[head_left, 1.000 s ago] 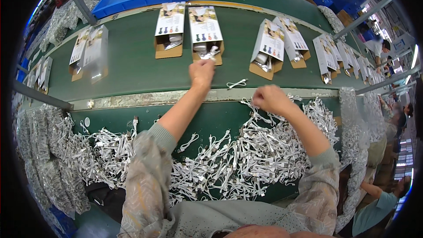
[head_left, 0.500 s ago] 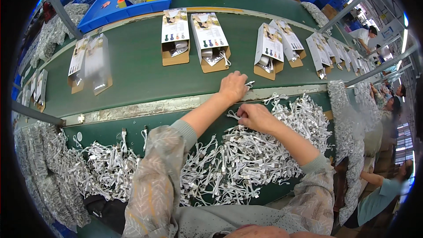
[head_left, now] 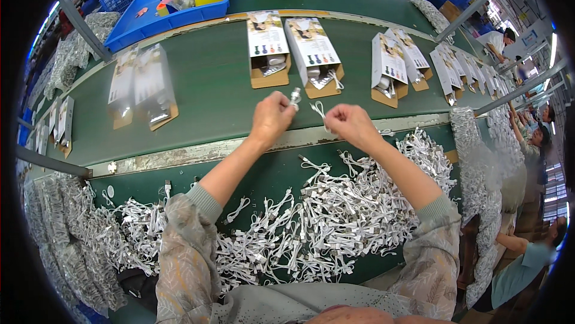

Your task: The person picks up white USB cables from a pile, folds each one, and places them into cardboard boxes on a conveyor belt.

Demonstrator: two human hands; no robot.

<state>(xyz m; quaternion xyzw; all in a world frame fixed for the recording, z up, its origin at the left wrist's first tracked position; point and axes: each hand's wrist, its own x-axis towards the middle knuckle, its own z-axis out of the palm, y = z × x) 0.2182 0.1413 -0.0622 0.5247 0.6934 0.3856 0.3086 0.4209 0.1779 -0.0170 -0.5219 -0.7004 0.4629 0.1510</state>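
L hand (head_left: 271, 119) pinches wht cable (head_left: 295, 97), R hand (head_left: 353, 125) grips 2nd cable (head_left: 318, 107), both nr open box (head_left: 312, 43) on grn belt (head_left: 218, 96).

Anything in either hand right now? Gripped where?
Left hand: a white cable, one end jutting up. Right hand: another white cable, looped part jutting left. Exact gripped parts are hidden.

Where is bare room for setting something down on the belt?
The widest bare patch of green belt lies between the middle box pair and the pair left of it; a narrower one, right of the middle pair. Crowded: the heap of white cables and the row of boxes at right.
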